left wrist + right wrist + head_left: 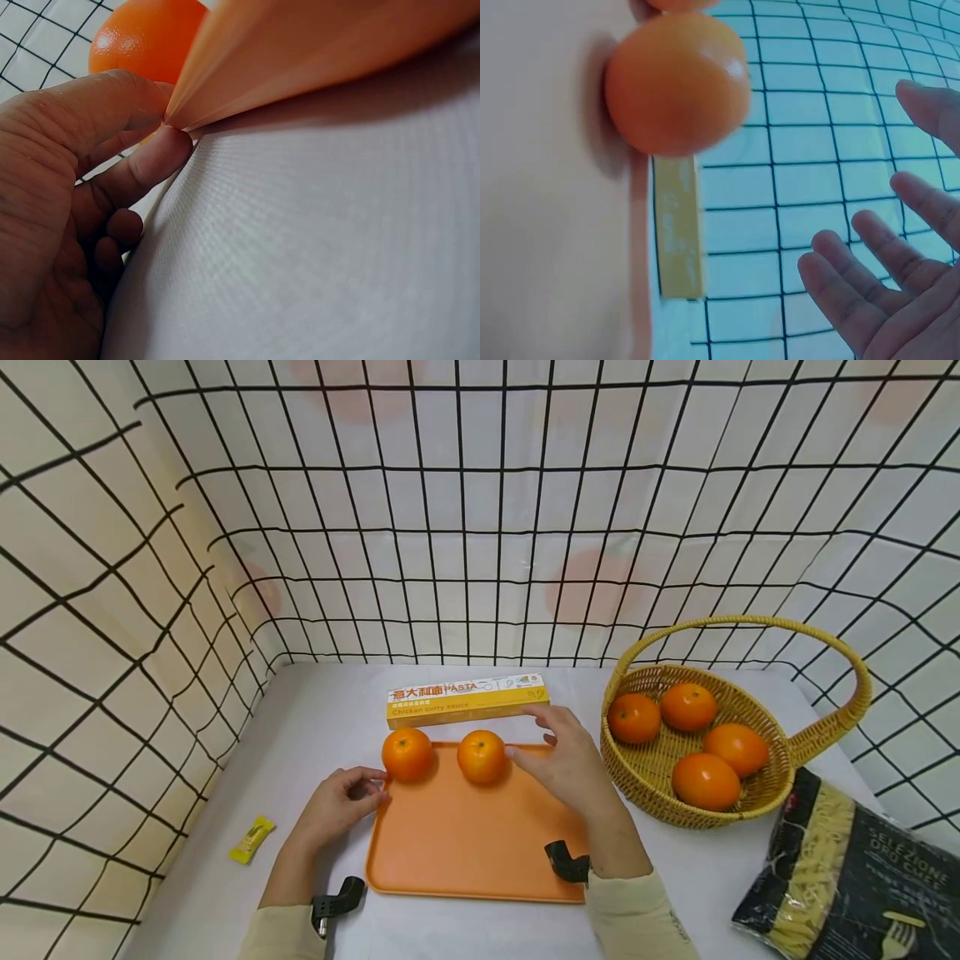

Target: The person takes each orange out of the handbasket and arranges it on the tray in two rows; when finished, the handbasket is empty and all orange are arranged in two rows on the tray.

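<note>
Two pale sleeves [637, 914], nearest, each with a black wrist device [339, 902] at the cuff. Left hand [337, 806]: thumb and forefinger nearly closed, pinching the rim of the tray at its left side, just below the left orange (remaining fingers curled inward, as the left wrist view shows). Right hand [566, 768]: released, fingers spread and thumb well away from them, over the tray's far right part; nothing held, the near orange standing clear of the fingers in the right wrist view. Tray [480, 843]: orange, rectangular, on a white tablecloth [420, 935]. Left orange [407, 753]: at the tray's far left corner. Right orange [482, 757]: along the far rim, between the left orange and the right hand. Yellow sachet [252, 840]: left of the left hand. Pasta bag [847, 877]: black, at right. Wicker basket [641, 793]: handled, containing four oranges [705, 782]. Pasta box [465, 700]: yellow and white (lettered "Chicken curry sauce"), beyond the tray. Grid-patterned backdrop [480, 510], farthest.
</note>
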The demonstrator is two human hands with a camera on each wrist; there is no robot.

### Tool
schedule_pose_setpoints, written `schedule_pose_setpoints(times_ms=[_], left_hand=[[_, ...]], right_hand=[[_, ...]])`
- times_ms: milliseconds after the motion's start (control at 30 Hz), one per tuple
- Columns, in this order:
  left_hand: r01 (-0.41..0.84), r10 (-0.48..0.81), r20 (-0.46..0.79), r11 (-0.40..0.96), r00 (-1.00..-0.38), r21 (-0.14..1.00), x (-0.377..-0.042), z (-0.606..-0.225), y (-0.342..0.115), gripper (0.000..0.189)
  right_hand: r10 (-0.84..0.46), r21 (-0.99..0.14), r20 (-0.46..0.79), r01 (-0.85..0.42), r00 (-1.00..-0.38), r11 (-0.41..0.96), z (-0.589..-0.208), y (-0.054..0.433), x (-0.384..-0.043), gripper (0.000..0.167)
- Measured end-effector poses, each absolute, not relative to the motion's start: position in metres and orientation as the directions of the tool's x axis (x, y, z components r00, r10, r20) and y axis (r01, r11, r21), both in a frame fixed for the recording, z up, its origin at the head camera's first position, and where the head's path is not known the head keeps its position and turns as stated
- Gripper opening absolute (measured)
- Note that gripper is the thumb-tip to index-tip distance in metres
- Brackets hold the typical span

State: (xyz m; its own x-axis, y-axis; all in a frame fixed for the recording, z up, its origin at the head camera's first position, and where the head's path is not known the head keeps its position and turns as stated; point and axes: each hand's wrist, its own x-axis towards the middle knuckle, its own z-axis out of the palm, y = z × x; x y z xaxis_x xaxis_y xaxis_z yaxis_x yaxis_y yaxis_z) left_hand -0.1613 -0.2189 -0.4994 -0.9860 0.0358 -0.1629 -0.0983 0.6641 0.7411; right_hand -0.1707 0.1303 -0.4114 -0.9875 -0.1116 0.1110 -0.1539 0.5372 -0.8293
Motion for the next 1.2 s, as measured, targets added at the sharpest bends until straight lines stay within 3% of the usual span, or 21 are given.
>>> schedule_pose_setpoints(times_ms=[333, 633, 900, 1200], left_hand=[[-0.090, 0.036, -0.154, 0.672, -0.987, 0.735, -0.162, -0.500, -0.219, 0.032], [-0.093, 0.034, -0.157, 0.678, -0.987, 0.729, -0.162, -0.500, -0.219, 0.032], [-0.091, 0.029, -0.151, 0.682, -0.988, 0.725, -0.162, -0.499, -0.218, 0.032], [-0.106, 0.015, -0.160, 0.686, -0.987, 0.720, -0.161, -0.500, -0.216, 0.032]], right_hand=[[-0.038, -0.806, 0.079, -0.086, -0.996, 0.586, -0.402, 0.167, -0.170, 0.062], [0.131, -0.771, 0.081, 0.021, -0.988, 0.636, -0.401, 0.213, -0.172, 0.058], [0.226, -0.745, 0.069, 0.100, -0.972, 0.660, -0.410, 0.242, -0.174, 0.066], [0.169, -0.692, -0.006, 0.126, -0.986, 0.711, -0.418, 0.258, -0.185, 0.088]])
